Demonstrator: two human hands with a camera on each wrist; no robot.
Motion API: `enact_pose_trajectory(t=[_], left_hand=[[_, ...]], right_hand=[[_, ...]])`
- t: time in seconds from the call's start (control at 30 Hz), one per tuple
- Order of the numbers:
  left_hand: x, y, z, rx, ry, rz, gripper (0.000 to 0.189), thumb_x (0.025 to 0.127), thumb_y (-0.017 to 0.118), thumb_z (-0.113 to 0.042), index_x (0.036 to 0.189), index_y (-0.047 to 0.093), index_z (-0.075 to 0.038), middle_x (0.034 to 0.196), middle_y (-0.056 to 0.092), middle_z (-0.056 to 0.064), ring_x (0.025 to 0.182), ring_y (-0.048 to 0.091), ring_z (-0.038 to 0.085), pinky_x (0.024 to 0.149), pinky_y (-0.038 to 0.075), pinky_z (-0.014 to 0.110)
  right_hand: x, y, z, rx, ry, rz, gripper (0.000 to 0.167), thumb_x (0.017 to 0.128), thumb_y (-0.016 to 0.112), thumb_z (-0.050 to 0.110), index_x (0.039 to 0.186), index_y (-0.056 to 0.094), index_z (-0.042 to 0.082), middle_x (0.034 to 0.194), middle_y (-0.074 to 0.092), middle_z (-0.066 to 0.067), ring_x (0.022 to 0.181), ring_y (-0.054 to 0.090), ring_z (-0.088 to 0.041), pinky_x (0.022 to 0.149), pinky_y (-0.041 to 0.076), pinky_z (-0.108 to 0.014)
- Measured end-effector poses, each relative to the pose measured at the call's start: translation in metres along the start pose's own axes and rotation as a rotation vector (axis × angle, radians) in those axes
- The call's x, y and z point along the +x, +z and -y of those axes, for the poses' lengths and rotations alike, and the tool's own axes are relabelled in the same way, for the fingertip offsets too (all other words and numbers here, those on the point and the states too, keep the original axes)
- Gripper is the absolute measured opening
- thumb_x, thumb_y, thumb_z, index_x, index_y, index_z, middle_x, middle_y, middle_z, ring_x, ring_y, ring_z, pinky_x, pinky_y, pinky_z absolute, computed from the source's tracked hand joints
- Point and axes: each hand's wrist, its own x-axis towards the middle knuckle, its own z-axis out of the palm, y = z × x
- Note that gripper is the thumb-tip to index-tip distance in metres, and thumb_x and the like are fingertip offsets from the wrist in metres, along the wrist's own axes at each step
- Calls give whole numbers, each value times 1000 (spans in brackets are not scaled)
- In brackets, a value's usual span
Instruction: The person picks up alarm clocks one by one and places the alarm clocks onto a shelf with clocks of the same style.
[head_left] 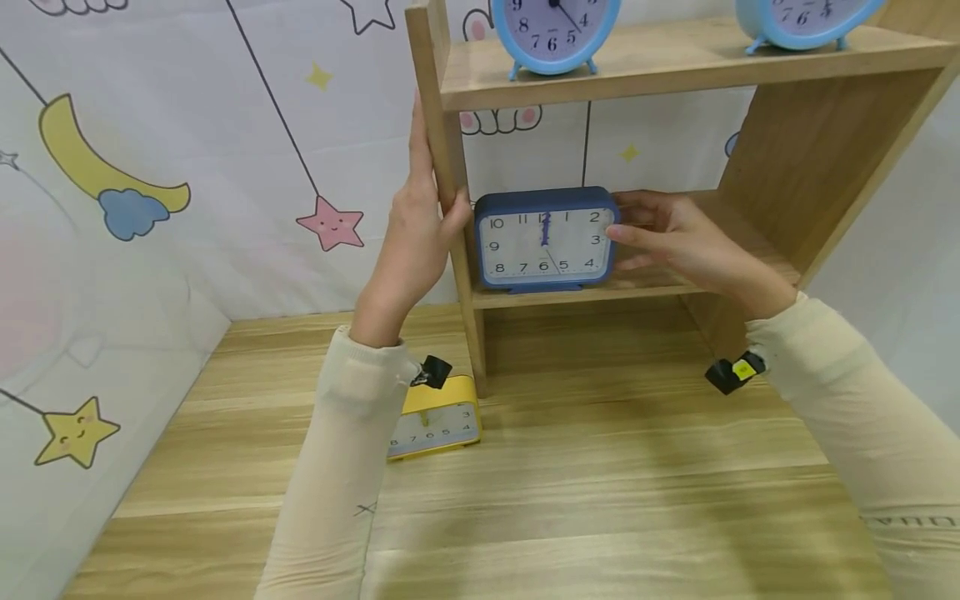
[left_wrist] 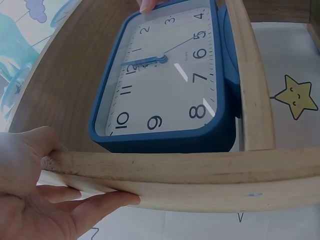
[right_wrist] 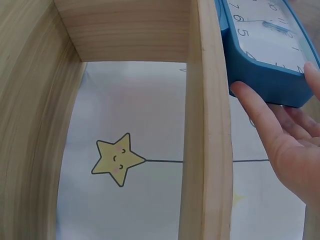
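Note:
A blue rectangular desk clock (head_left: 517,246) stands upright on the middle board (head_left: 660,285) of a wooden shelf, at its left end. My right hand (head_left: 678,237) holds the clock at its right edge, thumb on the front rim and fingers at the side. In the right wrist view, the fingertips (right_wrist: 242,90) touch the clock's side wall. My left hand (head_left: 411,229) grips the shelf's left side panel (head_left: 433,108). Its thumb lies over the front edge and its fingers lie along the outer face, as the left wrist view also shows.
Two light blue round clocks (head_left: 555,50) stand on the upper board (head_left: 675,62). On the wooden tabletop (head_left: 600,500), a yellow clock (head_left: 442,425) sits by the shelf's left foot, partly behind my left sleeve (head_left: 337,467). A printed cloth (head_left: 187,275) hangs behind.

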Motion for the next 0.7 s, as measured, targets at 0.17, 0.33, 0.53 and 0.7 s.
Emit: enact_pose_trajectory(t=[0.17, 0.33, 0.53, 0.7], left_hand=[[-1, 0, 1, 5, -1, -5, 88, 99, 51, -4, 160, -9, -25, 159, 32, 0, 127, 51, 19, 97, 46, 29], [-1, 0, 1, 9, 3, -6, 88, 99, 50, -4, 160, -9, -25, 160, 30, -1, 128, 50, 18, 98, 46, 29], [-1, 0, 0, 13, 8, -5, 88, 99, 50, -4, 160, -10, -23, 159, 31, 0, 128, 50, 18, 98, 46, 29], [0, 0, 0, 12, 4, -5, 88, 99, 50, -3, 160, -10, -24, 159, 31, 0, 128, 50, 18, 98, 46, 30]], right_hand=[[-4, 3, -4, -69, -9, -44, 56, 100, 60, 10, 148, 37, -6, 130, 56, -19, 107, 64, -18, 82, 56, -35], [-14, 11, -8, -29, -52, -169, 58, 96, 65, 8, 147, 40, -4, 131, 55, -19, 105, 65, -18, 80, 57, -34], [-29, 26, -13, 192, -232, -477, 40, 86, 75, -1, 122, 56, -4, 108, 60, -16, 87, 66, -21, 67, 58, -32], [-41, 37, -21, 254, -372, -614, 21, 85, 74, -3, 101, 61, -7, 87, 65, -16, 65, 64, -22, 57, 56, -29]])
